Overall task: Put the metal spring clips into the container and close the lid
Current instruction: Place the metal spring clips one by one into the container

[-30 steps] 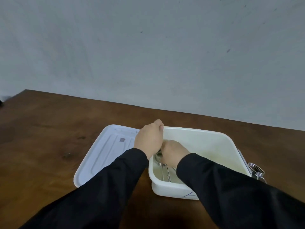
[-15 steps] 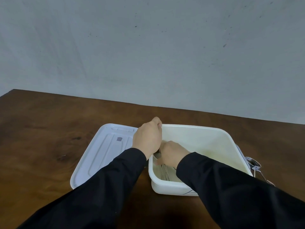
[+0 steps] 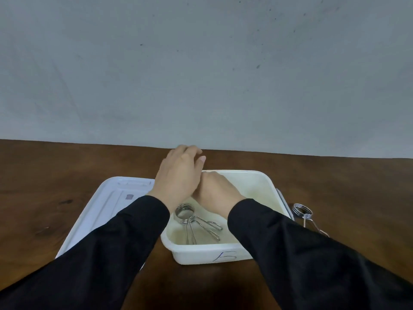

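A white plastic container (image 3: 266, 182) stands open on the brown table. One metal spring clip (image 3: 190, 220) lies loose on its floor near the front left corner. A second spring clip (image 3: 302, 212) lies on the table just right of the container. The white lid (image 3: 107, 204) lies flat on the table, touching the container's left side. My left hand (image 3: 178, 175) hovers over the container's back left rim, fingers loosely curved, with nothing in it. My right hand (image 3: 214, 191) is inside the container beside the left hand, and its fingers are hidden.
A grey wall rises behind the table's far edge (image 3: 312, 154). Bare wood (image 3: 44, 175) spreads left of the lid, and more wood (image 3: 357, 186) lies beyond the second clip. My black sleeves cover the near part of the table.
Both hands have risen and moved back from the container's front left corner. The spring clip they covered now lies free on the container floor. The view has tilted.
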`<control>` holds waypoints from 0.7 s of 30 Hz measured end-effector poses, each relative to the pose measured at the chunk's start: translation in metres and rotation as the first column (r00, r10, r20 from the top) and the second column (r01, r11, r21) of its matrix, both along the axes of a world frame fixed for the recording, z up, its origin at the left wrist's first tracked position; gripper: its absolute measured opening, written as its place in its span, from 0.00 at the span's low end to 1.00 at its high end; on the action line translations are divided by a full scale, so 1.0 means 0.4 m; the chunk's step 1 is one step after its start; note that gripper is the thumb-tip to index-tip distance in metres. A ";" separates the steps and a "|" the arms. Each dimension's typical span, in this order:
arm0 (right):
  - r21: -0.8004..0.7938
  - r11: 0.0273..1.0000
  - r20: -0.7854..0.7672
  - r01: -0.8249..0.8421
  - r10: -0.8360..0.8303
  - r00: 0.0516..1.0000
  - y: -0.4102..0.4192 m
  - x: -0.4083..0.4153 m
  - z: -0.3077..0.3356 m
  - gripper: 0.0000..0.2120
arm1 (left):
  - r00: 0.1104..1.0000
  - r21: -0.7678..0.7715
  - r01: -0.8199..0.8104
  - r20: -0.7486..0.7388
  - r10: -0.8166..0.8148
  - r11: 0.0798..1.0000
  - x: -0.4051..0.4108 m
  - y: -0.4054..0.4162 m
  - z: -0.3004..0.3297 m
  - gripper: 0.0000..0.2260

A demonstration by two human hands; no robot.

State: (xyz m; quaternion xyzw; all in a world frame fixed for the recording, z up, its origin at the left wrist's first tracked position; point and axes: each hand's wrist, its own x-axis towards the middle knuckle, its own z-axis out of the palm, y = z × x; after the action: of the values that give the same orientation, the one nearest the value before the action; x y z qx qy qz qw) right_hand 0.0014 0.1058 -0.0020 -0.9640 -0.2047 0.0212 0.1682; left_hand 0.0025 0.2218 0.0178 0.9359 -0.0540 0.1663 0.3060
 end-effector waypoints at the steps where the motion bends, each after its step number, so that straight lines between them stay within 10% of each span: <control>1: 0.011 1.000 0.050 0.025 -0.025 0.998 -0.030 0.004 0.020 0.07 | 0.999 -0.017 0.038 0.025 -0.038 0.999 -0.007 -0.037 0.022 0.12; 8: 0.233 0.895 0.123 0.381 -0.416 0.901 -0.393 0.025 0.085 0.09 | 0.944 -0.009 0.292 0.167 -0.286 0.957 -0.052 -0.310 0.054 0.09; 14: -0.131 0.816 -0.159 0.563 -0.578 0.800 -0.651 0.002 -0.052 0.15 | 0.908 0.133 0.418 -0.024 -0.418 0.899 -0.065 -0.481 -0.035 0.12; 21: -0.199 0.784 -0.295 0.588 -0.620 0.727 -0.710 0.006 -0.183 0.15 | 0.917 0.325 0.398 -0.178 -0.358 0.858 -0.065 -0.525 -0.124 0.16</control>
State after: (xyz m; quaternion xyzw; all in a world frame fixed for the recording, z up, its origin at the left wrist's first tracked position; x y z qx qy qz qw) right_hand 0.0036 -0.1782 -0.0752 -0.9654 0.1538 0.1430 0.1546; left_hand -0.0234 0.0118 -0.0318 0.9543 -0.2488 0.0383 0.1613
